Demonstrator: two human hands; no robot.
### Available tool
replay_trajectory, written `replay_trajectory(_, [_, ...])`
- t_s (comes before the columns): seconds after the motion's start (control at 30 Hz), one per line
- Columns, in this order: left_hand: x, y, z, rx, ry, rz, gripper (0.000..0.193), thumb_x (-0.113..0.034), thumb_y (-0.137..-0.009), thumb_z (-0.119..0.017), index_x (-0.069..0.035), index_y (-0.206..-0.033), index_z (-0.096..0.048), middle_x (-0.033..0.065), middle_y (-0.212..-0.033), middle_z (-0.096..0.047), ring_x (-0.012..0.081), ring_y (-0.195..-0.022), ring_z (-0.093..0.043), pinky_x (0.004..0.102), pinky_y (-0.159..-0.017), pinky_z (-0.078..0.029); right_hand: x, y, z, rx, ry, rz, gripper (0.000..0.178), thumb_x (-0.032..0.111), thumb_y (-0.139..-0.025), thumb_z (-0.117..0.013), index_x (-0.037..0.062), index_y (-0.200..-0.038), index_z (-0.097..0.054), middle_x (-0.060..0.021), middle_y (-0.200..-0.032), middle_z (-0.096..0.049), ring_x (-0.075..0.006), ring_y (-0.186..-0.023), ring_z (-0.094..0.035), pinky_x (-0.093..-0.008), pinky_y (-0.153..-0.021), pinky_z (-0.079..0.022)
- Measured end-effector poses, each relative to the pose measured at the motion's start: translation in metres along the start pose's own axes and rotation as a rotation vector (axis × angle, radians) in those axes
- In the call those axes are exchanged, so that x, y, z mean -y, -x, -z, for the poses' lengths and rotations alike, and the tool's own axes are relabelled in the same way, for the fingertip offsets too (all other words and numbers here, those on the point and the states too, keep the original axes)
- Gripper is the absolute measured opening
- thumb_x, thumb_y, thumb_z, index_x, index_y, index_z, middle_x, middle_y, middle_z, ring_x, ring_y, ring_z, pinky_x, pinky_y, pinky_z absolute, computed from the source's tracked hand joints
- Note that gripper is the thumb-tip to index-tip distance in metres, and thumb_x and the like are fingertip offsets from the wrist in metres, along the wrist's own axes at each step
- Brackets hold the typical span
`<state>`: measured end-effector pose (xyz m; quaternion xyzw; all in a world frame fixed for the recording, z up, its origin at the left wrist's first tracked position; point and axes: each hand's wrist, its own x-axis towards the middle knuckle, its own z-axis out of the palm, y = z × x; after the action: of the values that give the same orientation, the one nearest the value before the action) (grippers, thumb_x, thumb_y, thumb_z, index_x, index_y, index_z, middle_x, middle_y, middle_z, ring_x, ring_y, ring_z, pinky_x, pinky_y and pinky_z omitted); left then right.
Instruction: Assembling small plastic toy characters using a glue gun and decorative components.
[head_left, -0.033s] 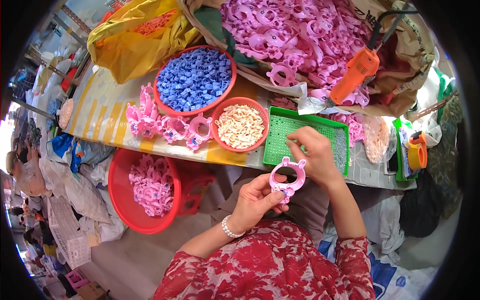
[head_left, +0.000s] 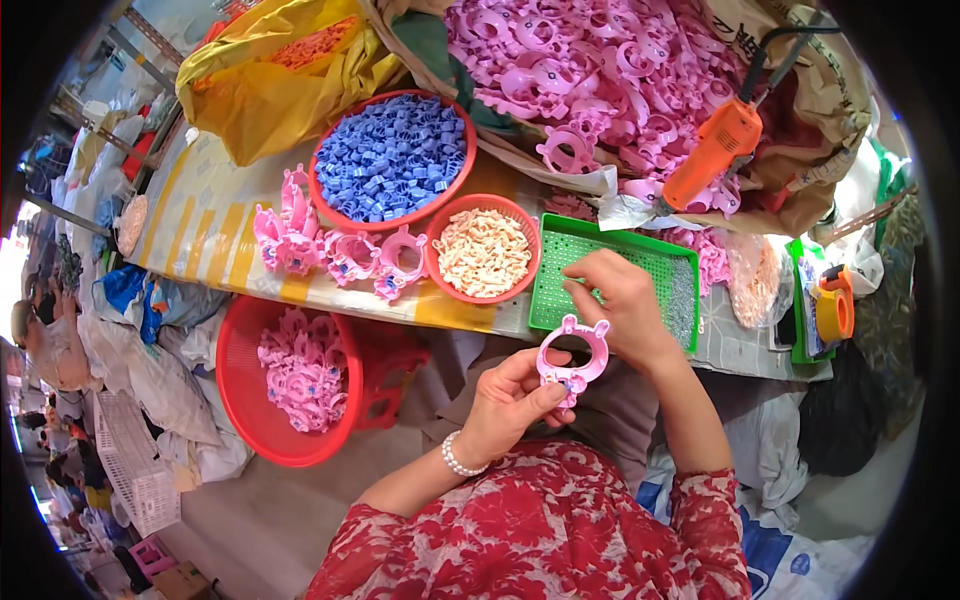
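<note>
My left hand [head_left: 505,400] grips a pink ring-shaped plastic part [head_left: 573,360] by its lower edge and holds it upright over my lap. A small blue piece shows at the bottom of the ring. My right hand [head_left: 625,305] hovers just above and behind the ring. Its fingertips are pinched together over the near edge of a green perforated tray [head_left: 640,262]. Whether anything sits between those fingertips is too small to tell. A bead bracelet is on my left wrist.
On the table stand a red bowl of blue pieces [head_left: 392,158], a smaller bowl of pale pieces [head_left: 485,250], loose pink assemblies [head_left: 330,245], a heap of pink rings [head_left: 590,70] and an orange power tool [head_left: 712,150]. A red basket of pink parts [head_left: 295,375] sits lower left.
</note>
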<state>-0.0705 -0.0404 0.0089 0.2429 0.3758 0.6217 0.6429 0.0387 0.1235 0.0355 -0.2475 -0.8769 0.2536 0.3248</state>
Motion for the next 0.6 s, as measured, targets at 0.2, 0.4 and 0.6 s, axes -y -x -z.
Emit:
replay_trajectory(0.2, [-0.005,0.011,0.016,-0.043,0.003,-0.012,0.034,-0.008,-0.087,-0.058,-0.001,-0.119,-0.049,0.0124,-0.091,-0.065,0.0174,-0.069,-0.066,0.0268,-0.062,-0.056,0.0,-0.038,-0.055,0.295,0.145,0.176,0.008,0.007,-0.071,-0.063,0.0042,-0.078,-0.061,-0.012,-0.075,-0.058,-0.0307,-0.073,-0.059,-0.0402,-0.063,-0.047])
replay_trajectory(0.4, [-0.008,0.012,0.025,-0.067,-0.003,-0.042,0.035,-0.01,-0.087,-0.059,-0.001,-0.119,-0.049,0.0137,-0.093,-0.065,0.0175,-0.069,-0.065,0.0271,-0.062,-0.056,-0.005,-0.06,-0.083,0.467,0.298,0.226,0.006,0.011,-0.069,-0.057,0.0056,-0.067,-0.059,-0.0143,-0.07,-0.057,-0.0327,-0.07,-0.058,-0.0435,-0.062,-0.046])
replay_trajectory(0.6, [-0.013,0.006,0.025,-0.078,-0.003,-0.052,0.035,-0.011,-0.087,-0.06,-0.001,-0.118,-0.05,0.0132,-0.093,-0.065,0.0167,-0.069,-0.065,0.0265,-0.062,-0.056,-0.013,-0.067,-0.08,0.439,0.153,0.132,0.006,0.008,-0.07,-0.055,0.0032,-0.073,-0.058,-0.0154,-0.071,-0.058,-0.0349,-0.07,-0.057,-0.0439,-0.063,-0.045])
